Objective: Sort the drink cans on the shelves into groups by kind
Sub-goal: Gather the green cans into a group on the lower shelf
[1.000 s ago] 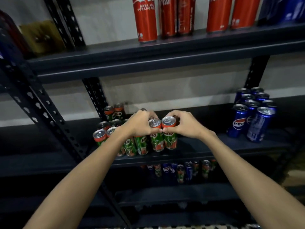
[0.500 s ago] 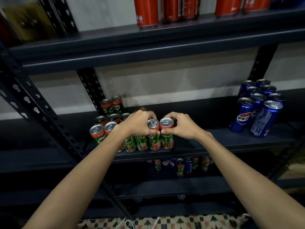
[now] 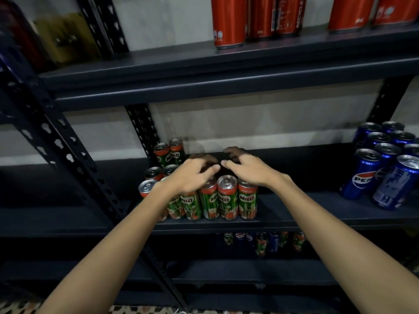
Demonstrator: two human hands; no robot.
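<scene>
Hands hover over the Milo cans [image 3: 226,198] on the middle shelf [image 3: 294,214]: the left hand [image 3: 190,175] and right hand [image 3: 247,169] sit side by side above the can tops, fingers spread and loosely bent, gripping nothing. Their fingertips nearly meet above the row. Whether the palms touch the tops I cannot tell.

Milo cans stand upright in a tight cluster, a front row at the shelf's edge and more behind toward 10 o'clock, by the back post [image 3: 141,130].

Pepsi cans [image 3: 383,164] stand grouped at 3 o'clock on the same shelf, well apart from the Milo cluster.

Red cans [image 3: 229,21] line the top shelf [image 3: 204,71] at 12 o'clock, cut off by the frame.

On the lower shelf [image 3: 249,275], at 6 o'clock, a dim row of mixed cans [image 3: 265,242], green and blue together, stands far back.
</scene>
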